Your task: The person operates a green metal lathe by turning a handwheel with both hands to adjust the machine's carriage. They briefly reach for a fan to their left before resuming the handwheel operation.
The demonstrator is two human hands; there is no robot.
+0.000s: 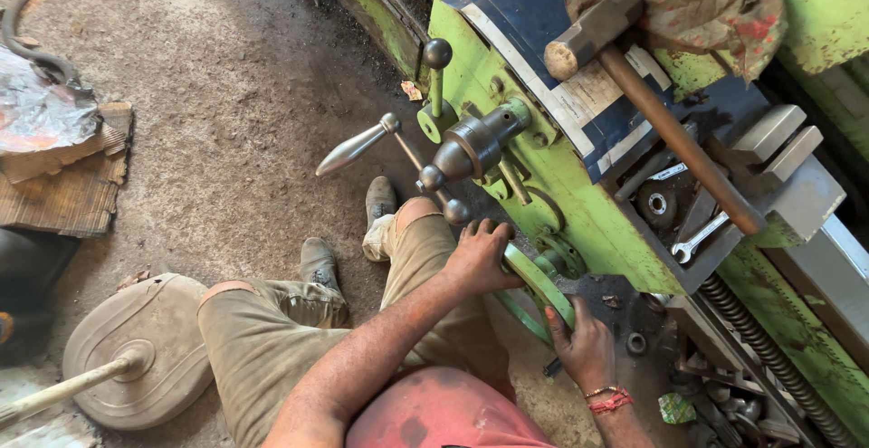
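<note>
A green handwheel (540, 283) is mounted on the front of a green lathe carriage (579, 204). My left hand (480, 253) is closed on the wheel's upper rim, with the forearm reaching in from the bottom centre. My right hand (584, 348), with a red thread bracelet at the wrist, grips the wheel's lower rim. Both hands are on the wheel at once. Below them are my legs in khaki trousers (272, 330) and grey shoes, standing on the dirt floor.
A hammer (597, 27) with a long wooden handle lies across the carriage, and a spanner (697, 240) rests beside it. Metal lever handles (358, 147) stick out just above my left hand. A lead screw (769, 348) runs at the right. An oval metal cover (136, 348) lies on the floor.
</note>
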